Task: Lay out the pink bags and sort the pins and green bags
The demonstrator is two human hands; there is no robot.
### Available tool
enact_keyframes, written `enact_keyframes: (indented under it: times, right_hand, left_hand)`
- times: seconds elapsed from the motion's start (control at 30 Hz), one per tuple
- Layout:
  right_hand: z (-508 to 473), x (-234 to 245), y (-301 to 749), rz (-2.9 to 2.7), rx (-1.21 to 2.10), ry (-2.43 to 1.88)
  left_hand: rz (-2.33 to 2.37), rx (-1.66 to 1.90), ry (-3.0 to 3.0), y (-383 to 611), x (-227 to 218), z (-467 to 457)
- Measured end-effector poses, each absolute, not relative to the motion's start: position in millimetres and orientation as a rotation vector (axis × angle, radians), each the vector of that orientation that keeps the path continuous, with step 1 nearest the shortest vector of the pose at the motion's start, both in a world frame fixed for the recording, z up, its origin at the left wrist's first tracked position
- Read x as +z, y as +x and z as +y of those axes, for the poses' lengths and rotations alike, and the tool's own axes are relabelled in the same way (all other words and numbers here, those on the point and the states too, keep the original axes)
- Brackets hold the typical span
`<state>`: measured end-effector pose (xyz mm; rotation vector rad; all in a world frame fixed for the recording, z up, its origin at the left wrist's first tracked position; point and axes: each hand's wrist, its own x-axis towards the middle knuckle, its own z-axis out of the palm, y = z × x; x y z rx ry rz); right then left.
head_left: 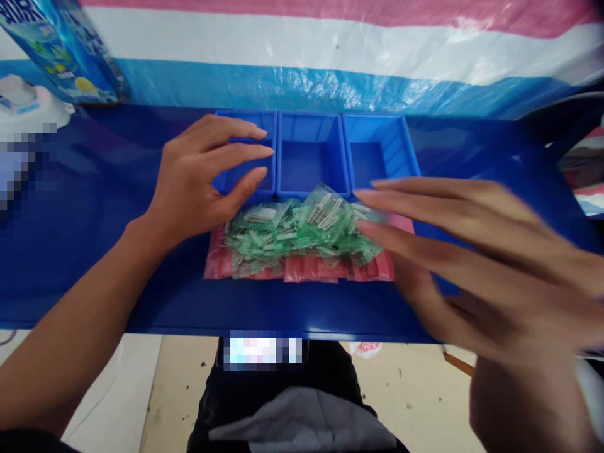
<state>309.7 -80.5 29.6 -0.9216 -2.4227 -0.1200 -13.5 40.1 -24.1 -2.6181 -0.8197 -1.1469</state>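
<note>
Three blue plastic bins stand in a row at the back of the table: left [250, 179], middle [309, 157] and right [377, 154]. All three look bare inside, though my left hand [207, 179] covers part of the left one. That hand is open, fingers spread over the left bin's front corner, holding nothing. In front of the bins lies a heap of small green-tinted plastic packets [292, 229] with metal pin-like parts inside, on top of red packets [302, 269]. My right hand [472, 264], blurred by motion, has its fingers apart, with the fingertips over the heap's right end.
The bins and packets sit on a glossy dark-blue table [94, 251]. A blue-and-white carton [61, 50] and a white object [28, 104] stand at the back left. Striped tarpaulin [330, 63] hangs behind. My dark-clothed lap [283, 402] and a speckled floor [410, 390] lie below the table's front edge.
</note>
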Motion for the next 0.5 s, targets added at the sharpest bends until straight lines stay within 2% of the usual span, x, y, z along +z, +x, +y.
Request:
enact_keyframes:
  times: [0.17, 0.5]
  right_hand:
    - [-54.8, 6.5, 291.6, -2.719, -0.154, -0.821]
    - [-54.1, -10.2, 290.8, -2.658, -0.350, -0.885]
  left_hand:
    - [-0.796, -0.932, -2.793, -19.1, -32.1, 44.2]
    - [-0.851, -0.968, -2.871, -12.8, -30.1, 32.6]
